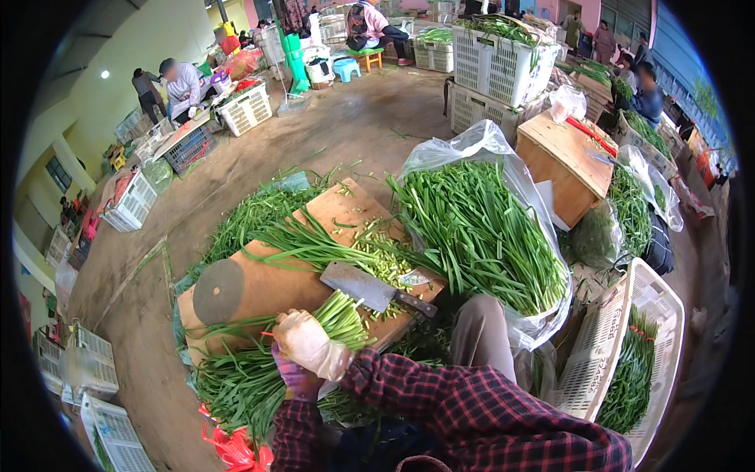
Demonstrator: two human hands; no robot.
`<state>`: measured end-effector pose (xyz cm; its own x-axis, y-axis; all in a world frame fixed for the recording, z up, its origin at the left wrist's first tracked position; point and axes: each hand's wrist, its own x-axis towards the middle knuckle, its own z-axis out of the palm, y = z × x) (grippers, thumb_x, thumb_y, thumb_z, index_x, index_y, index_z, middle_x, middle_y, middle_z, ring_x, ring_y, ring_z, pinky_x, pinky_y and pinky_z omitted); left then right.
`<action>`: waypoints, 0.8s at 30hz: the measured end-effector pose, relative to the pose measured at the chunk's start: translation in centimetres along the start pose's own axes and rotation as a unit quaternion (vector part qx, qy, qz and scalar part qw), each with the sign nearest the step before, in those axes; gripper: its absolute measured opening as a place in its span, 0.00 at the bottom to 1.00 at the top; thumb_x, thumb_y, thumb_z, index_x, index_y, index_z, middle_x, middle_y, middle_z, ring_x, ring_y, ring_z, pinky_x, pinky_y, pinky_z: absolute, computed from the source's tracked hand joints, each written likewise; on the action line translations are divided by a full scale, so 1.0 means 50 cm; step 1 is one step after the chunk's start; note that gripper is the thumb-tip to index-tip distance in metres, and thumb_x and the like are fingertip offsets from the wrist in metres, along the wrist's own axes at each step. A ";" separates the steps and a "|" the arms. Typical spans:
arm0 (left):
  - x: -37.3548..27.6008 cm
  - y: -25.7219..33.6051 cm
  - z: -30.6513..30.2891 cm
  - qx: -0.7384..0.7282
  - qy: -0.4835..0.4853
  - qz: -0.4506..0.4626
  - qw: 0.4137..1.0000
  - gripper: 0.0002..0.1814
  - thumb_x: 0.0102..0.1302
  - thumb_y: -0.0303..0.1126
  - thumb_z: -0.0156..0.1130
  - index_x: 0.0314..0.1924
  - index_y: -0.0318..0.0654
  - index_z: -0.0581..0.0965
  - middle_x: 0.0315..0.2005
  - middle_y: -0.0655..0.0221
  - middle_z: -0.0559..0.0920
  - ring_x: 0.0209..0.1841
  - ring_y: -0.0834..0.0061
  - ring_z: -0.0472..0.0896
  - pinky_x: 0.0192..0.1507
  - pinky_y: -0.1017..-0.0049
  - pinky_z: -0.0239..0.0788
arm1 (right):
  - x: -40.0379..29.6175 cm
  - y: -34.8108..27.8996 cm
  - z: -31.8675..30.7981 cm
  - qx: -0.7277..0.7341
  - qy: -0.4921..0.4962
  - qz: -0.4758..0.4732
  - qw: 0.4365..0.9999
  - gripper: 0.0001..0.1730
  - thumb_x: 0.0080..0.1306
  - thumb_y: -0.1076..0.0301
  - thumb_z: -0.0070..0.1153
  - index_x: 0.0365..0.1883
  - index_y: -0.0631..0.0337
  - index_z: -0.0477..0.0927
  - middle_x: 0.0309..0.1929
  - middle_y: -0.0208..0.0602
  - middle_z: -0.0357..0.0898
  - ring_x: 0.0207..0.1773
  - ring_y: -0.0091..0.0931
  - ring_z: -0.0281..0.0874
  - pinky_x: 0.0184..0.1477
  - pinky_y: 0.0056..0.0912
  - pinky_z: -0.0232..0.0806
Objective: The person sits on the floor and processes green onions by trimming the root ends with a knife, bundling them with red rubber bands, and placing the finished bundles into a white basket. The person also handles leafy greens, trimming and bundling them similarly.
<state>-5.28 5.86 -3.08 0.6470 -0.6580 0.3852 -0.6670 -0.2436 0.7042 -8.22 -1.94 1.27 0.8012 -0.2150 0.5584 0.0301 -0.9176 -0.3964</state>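
A bundle of long green stalks, seemingly garlic chives point(345, 321), is in both my hands, its pale cut ends pointing up and right. My right hand point(307, 342), in a white glove, closes around it, with a bit of red tie point(267, 334) poking out beside. Just below, my left hand point(296, 373), in a purple glove, grips the bundle's leafy part point(236, 377), partly hidden by the right. Behind the hands, a cleaver point(360, 286) lies on a wooden board point(265, 277) among chopped stalk ends point(383, 248) and loose stalks point(312, 245).
A plastic bag of green stalks point(478, 230) stands at the board's right. A white crate point(596, 348) with tied greens is beside my knee point(481, 330). Trimmings point(259, 218) heap behind the board; red plastic ties point(236, 448) lie lower left. Farther off, a person point(186, 88) sits working.
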 end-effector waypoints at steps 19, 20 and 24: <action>0.017 -0.019 -0.034 0.318 -0.159 0.058 0.933 0.34 0.41 0.43 0.66 0.53 0.48 0.71 0.42 0.64 0.73 0.48 0.60 0.72 0.49 0.63 0.62 | -0.109 0.039 -0.101 -0.068 -0.098 0.031 0.992 0.15 0.57 0.55 0.59 0.33 0.57 0.78 0.32 0.40 0.75 0.38 0.38 0.75 0.39 0.41 0.68; 0.020 -0.019 -0.029 0.327 -0.167 0.078 0.927 0.34 0.41 0.43 0.66 0.53 0.48 0.71 0.42 0.64 0.73 0.48 0.60 0.72 0.49 0.63 0.62 | -0.104 0.042 -0.081 -0.100 -0.120 0.026 0.987 0.14 0.57 0.55 0.59 0.31 0.57 0.78 0.30 0.40 0.75 0.37 0.38 0.75 0.38 0.42 0.68; 0.021 -0.032 -0.043 0.346 -0.183 0.046 0.919 0.39 0.38 0.45 0.69 0.55 0.48 0.69 0.44 0.63 0.73 0.49 0.59 0.73 0.50 0.62 0.62 | -0.098 0.049 -0.108 0.013 -0.076 -0.024 0.997 0.10 0.57 0.60 0.56 0.25 0.56 0.77 0.27 0.41 0.74 0.32 0.38 0.76 0.34 0.41 0.68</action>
<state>-2.74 7.08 -2.50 0.4930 -0.8634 0.1076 -0.8699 -0.4865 0.0818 -15.31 -4.91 1.49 0.8797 -0.1154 0.4613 0.0849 -0.9163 -0.3913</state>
